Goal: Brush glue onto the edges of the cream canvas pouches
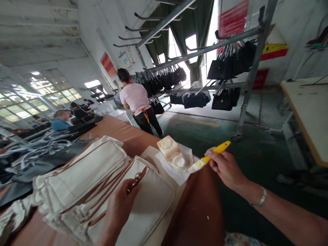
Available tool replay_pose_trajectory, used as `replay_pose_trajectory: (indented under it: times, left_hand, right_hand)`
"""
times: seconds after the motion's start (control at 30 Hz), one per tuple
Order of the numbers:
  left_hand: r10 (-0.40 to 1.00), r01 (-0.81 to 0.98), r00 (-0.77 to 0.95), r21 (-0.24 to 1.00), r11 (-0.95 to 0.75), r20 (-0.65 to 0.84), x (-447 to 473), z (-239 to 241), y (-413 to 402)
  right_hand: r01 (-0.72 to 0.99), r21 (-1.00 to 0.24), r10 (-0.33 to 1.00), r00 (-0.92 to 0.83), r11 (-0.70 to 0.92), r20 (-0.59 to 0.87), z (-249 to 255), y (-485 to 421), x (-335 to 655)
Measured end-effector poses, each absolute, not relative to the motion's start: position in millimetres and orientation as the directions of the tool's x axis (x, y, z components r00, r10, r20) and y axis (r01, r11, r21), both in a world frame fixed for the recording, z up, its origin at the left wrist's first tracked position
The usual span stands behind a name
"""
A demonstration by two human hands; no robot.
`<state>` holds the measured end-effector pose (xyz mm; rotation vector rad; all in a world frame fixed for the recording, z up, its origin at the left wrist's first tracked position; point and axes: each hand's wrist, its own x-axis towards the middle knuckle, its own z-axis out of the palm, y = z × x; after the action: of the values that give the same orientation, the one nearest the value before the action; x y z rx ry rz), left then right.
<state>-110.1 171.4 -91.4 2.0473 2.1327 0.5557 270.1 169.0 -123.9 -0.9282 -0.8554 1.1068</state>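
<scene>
My right hand (227,167) grips a brush (219,148) by its yellow handle. The pale bristles point down and left, at the edge of a cream-coloured plastic tray (169,149) with white residue in its hollows. Under that tray lies a crumpled white sheet (184,179). My left hand (121,198) is closed around a brown strap (141,174), above the top cream bag (153,196) of an overlapping row. Brown straps also run between the bags beneath.
Another stack of cream bags (87,169) lies to the left, beside dark bags with grey handles (48,164). A person in a pink shirt (135,97) stands past the brown-covered table (125,131). A metal rack (205,51) with black bags and a pale table (307,102) stand right.
</scene>
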Motion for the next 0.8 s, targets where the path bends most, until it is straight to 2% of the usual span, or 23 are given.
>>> replay_pose_trajectory:
  times: [0.07,0.17,0.23,0.33,0.4,0.5,0.57,0.63,0.73,0.8]
  left_hand:
    - [0.961,0.932,-0.102,0.362,0.002,0.258,-104,-98,154]
    - [0.915,0.944,0.005,0.301,-0.138,0.403,-97,-107,126]
    - [0.863,0.958,0.018,0.237,-0.159,0.506,-93,-111,107]
    - [0.778,0.987,0.005,0.120,-0.103,0.629,-85,-114,81]
    - [0.752,0.994,0.039,0.054,-0.098,0.658,-80,-115,69]
    - [0.750,0.991,0.076,0.034,-0.131,0.657,-77,-114,67]
    - [0.777,0.983,0.090,0.068,-0.168,0.623,-77,-110,74]
    - [0.839,0.966,0.139,0.114,-0.232,0.525,-79,-102,83]
    - [0.940,0.922,0.244,0.245,-0.301,0.236,-84,-87,100]
    - [0.964,0.903,0.262,0.341,-0.261,0.044,-90,-79,113]
  right_hand:
    - [-0.137,-0.954,0.953,0.190,0.265,0.237,-127,182,266]
    - [0.077,-0.935,0.934,0.067,0.345,0.350,-133,194,257]
    - [0.134,-0.920,0.926,0.040,0.368,0.376,-136,198,253]
    - [0.205,-0.893,0.909,0.034,0.400,0.415,-139,201,250]
    - [0.243,-0.875,0.899,0.024,0.420,0.438,-141,205,250]
    - [0.268,-0.860,0.894,-0.005,0.433,0.449,-145,214,248]
    - [0.278,-0.850,0.889,-0.032,0.447,0.457,-148,220,246]
    - [0.292,-0.839,0.884,-0.062,0.459,0.463,-151,226,244]
    - [0.321,-0.826,0.883,-0.089,0.464,0.461,-154,233,240]
    - [0.345,-0.820,0.887,-0.104,0.456,0.449,-155,239,238]
